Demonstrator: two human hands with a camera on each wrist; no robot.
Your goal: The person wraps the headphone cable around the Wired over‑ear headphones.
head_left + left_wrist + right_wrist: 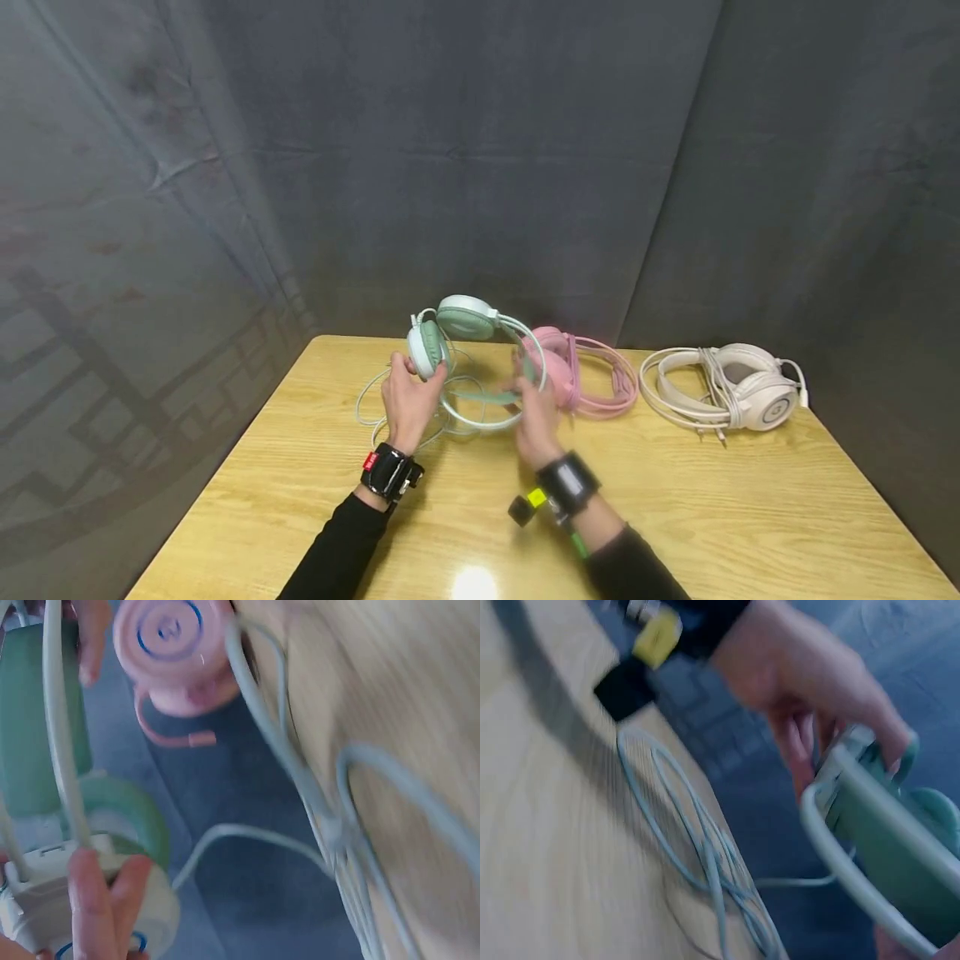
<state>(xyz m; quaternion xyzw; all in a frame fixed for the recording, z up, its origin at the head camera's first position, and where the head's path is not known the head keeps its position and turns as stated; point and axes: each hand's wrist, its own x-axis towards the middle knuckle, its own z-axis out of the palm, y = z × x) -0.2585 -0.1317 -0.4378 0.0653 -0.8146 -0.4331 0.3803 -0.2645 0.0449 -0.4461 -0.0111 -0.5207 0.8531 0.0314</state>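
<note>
Mint-green and white headphones (467, 313) are held up over the table by both hands. My left hand (408, 404) grips one ear cup (161, 911) between thumb and fingers. On the opposite side, my right hand (536, 421), blurred, holds the curved headband, whose green inner cushion (45, 720) shows in the left wrist view. Only a bit of the right fingers (892, 946) appears at the bottom of the right wrist view. The second ear cup points up toward the curtain. A loose pale green cable (712, 874) trails in loops on the table.
Pink headphones (558, 383) with a bundled cable lie just behind my right hand. Farther right are white headphones (772, 400), their cable wrapped in a coil. A grey curtain (465, 167) stands behind the wooden table (720, 517).
</note>
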